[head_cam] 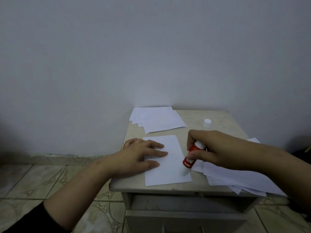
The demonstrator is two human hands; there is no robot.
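Now my left hand presses flat, fingers straight, on white paper sheet on counter; my right hand grips red glue stick, tip touching sheet.

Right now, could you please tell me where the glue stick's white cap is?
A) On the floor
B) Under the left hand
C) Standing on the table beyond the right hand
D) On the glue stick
C: the white cap stands alone on the table, beyond the right hand, which grips the glue stick with its lower end on the sheet.
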